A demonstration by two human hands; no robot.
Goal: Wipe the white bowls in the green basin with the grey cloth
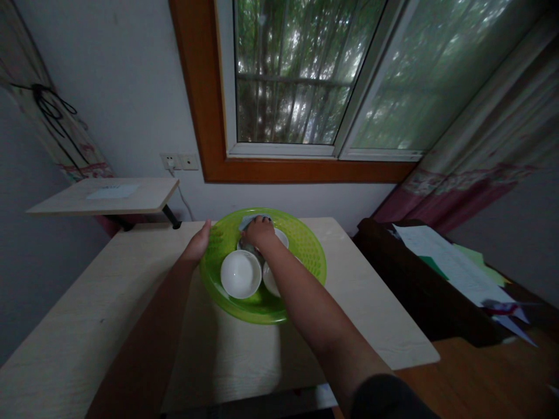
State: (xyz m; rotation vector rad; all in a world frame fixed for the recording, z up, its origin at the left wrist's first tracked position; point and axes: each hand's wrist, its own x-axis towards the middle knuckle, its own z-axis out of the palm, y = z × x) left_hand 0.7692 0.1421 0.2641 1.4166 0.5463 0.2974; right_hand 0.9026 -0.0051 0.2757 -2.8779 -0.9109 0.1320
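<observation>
Two forearms point(325, 323) reach one basket point(309, 250) of three-plus bowls point(241, 274), left hand's point(199, 243) and right hand's point(259, 231) grip unclear.

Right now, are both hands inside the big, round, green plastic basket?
No, only the right hand reaches in; the left hand is at the green basket's rim.

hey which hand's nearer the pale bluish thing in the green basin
Right: your right hand is at the bluish thing; your left hand is at the basin's left rim.
</observation>
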